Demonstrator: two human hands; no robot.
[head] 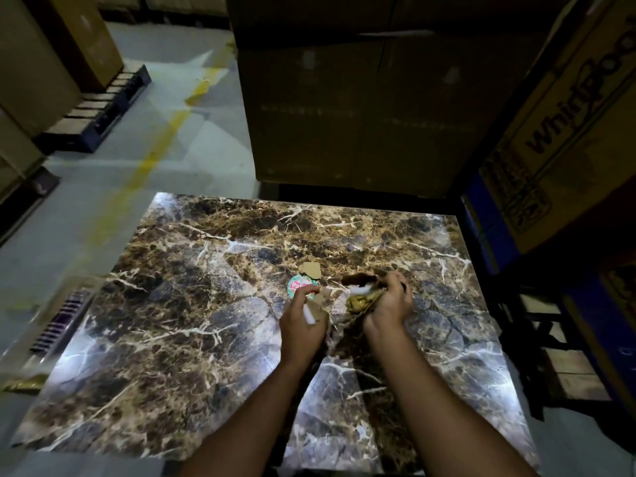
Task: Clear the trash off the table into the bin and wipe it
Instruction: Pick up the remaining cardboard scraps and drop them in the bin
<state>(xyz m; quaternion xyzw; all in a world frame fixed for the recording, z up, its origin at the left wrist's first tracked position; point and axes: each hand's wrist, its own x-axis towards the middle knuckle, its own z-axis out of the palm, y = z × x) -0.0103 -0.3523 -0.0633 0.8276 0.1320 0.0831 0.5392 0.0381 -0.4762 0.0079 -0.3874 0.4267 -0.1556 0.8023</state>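
Crumpled wrappers point(361, 297), yellowish and dark brown with a white scrap among them, sit bunched in the right hand point(390, 304) just right of the tabletop's middle; fingers of that hand curl round the bundle and clamp it; the wad is blurred, so what it is made of cannot be told apart. Left hand point(303, 321) just beside it, fingers curled on a torn brown cardboard piece point(318, 302) and a small white scrap point(308, 316) that pokes out over the knuckles. Round lid point(297, 287), white and green with red lettering, lies flat on the tabletop, partly hidden behind the left hand's fingers; whether they touch it cannot be told. Second cardboard scrap point(309, 270), tan, lies loose on the surface just beyond the lid, apart from both hands. Both forearms reach in from the near edge, bare.

Tabletop point(206, 304) is glossy marble-patterned, brown and grey with white veins; bright glare at its near corners and far left corner. Off the left edge, low down, a clear-walled container point(58, 318) with dark ribbing inside, blurred. Grey concrete floor point(172, 98) beyond, crossed by a worn yellow line point(161, 142). Large cardboard cartons point(344, 98) stand behind the tabletop; another carton point(564, 132) at right carries printed lettering; more boxes on dark pallets point(99, 108) at far left.
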